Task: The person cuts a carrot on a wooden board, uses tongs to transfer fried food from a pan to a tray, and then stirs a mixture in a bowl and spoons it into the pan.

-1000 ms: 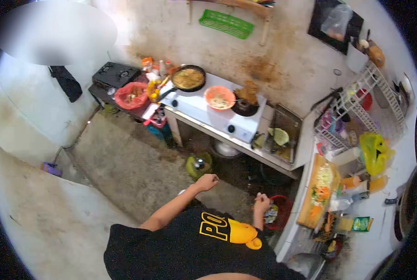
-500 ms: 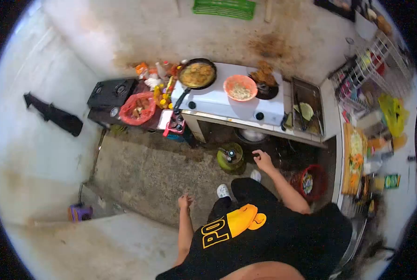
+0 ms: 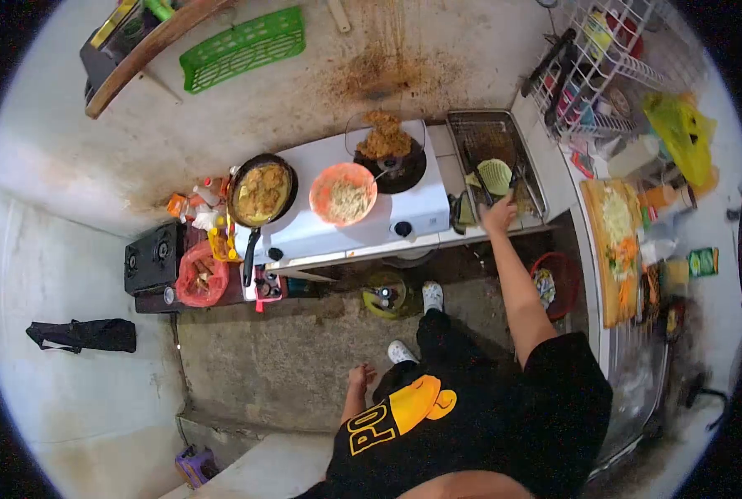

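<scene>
My right hand (image 3: 497, 214) reaches over the front edge of a metal tray (image 3: 520, 125), its fingers apart at the end of a long dark utensil (image 3: 478, 176). A pale green rounded piece (image 3: 494, 177) lies in the tray beside the utensil. Low over the floor, my left hand (image 3: 361, 377) hangs with loosely bent fingers and nothing in it. On the white stove (image 3: 313, 237), a black frying pan (image 3: 263, 195) holds browned food in oil. An orange bowl (image 3: 343, 195) of pale mixture stands on the stove, with fried food (image 3: 385, 137) behind its right side.
A cutting board (image 3: 610, 287) with chopped vegetables lies on the right counter, below a wire rack (image 3: 612, 75). A red basket (image 3: 558, 287) and a green gas cylinder (image 3: 385, 297) stand on the floor. At left are a red bag (image 3: 202, 274) and a black burner (image 3: 150, 256).
My right hand has moved up and forward from above the floor to the tray. The view has turned right, and my left hand stays low.
</scene>
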A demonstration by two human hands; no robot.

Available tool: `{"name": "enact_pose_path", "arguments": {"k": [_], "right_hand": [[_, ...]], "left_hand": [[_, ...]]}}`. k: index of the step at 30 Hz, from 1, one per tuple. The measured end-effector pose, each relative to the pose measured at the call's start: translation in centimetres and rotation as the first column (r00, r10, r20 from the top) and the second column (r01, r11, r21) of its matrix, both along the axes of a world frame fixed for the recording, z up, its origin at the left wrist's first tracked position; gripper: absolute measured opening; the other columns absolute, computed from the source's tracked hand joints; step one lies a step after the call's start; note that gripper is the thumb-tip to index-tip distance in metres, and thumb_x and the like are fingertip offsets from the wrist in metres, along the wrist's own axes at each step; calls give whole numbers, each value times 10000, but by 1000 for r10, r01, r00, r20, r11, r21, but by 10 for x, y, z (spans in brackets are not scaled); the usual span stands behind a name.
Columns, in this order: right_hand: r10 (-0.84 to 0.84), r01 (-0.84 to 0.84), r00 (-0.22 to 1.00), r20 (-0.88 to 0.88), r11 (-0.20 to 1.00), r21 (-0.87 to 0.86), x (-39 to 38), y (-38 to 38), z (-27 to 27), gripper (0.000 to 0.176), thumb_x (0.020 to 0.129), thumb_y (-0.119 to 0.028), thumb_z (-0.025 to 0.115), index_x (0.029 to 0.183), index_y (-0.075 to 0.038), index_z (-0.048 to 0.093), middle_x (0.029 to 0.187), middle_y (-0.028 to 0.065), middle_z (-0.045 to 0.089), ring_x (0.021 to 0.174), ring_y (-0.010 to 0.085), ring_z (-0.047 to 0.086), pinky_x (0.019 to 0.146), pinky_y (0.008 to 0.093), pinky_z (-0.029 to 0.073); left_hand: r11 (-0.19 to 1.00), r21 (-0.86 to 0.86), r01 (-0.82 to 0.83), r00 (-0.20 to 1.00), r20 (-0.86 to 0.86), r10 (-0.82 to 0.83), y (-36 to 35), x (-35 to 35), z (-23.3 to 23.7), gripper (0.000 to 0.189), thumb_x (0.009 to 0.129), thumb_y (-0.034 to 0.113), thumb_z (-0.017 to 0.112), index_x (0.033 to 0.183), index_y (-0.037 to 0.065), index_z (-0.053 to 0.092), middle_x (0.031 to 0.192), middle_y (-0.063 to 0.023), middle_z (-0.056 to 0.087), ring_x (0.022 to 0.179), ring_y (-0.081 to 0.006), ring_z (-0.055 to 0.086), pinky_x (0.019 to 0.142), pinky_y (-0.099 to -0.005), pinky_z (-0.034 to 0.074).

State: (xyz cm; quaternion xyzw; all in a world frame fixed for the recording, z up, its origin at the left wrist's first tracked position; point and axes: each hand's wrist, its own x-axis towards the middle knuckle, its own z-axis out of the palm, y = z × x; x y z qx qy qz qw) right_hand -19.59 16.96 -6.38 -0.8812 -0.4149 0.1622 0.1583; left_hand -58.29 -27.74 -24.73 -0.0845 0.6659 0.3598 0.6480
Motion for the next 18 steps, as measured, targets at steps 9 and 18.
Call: {"name": "enact_pose_path", "arguments": {"k": [9, 18], "right_hand": [[2, -9, 1000, -26, 963, -271, 57, 68, -61, 1204, 663, -500, 801, 1467, -79, 9, 1380, 364, 293, 1275, 486, 344, 1014, 566, 360], [269, -285, 953, -140, 951, -116, 74, 44, 8, 913, 738, -611, 679, 1219, 140, 483, 1234, 282, 543, 1172, 426, 496, 1005, 423, 366]], "left_hand": [[722, -195, 664, 449, -668, -593, 142, 14, 71, 426, 862, 381, 511, 712, 7, 647, 627, -159, 629, 664, -326, 644, 667, -431, 490], [878, 149, 454, 564, -811, -154, 226, -24, 152, 263, 914, 185, 543, 1090, 6, 624, 835, -117, 666, 710, -177, 643, 662, -310, 494]]}}
